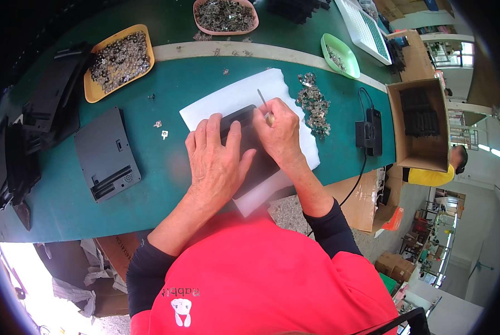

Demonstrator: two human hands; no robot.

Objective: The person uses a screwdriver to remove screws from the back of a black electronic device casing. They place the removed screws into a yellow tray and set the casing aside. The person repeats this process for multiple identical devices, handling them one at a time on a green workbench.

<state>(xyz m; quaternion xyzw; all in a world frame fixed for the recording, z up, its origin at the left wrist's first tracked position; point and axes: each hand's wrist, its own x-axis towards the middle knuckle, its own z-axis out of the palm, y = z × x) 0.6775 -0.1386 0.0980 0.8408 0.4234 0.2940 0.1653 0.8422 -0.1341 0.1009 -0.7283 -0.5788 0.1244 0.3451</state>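
Observation:
A dark plastic housing (256, 167) lies on a white foam sheet (205, 111) in front of me. My left hand (215, 159) rests on it with the fingers spread flat. Pinched in my right hand (283, 137) is a thin metal tool (261, 96), its slim shaft pointing up and away above the fingers. That hand is over the housing's far right corner; its fingertips hide the working spot. Right of the foam is a heap of small metal clips (316, 106). A grey housing panel (106, 153) lies to the left, with a few loose clips (164, 134) beside it.
Small metal parts fill a yellow tray (88, 88), a pink bowl (227, 32) and a green bowl (352, 68). Black housings (51, 106) pile up far left. A corded black device (369, 133) and a cardboard box (426, 159) stand right; a person in yellow (431, 177) is beyond.

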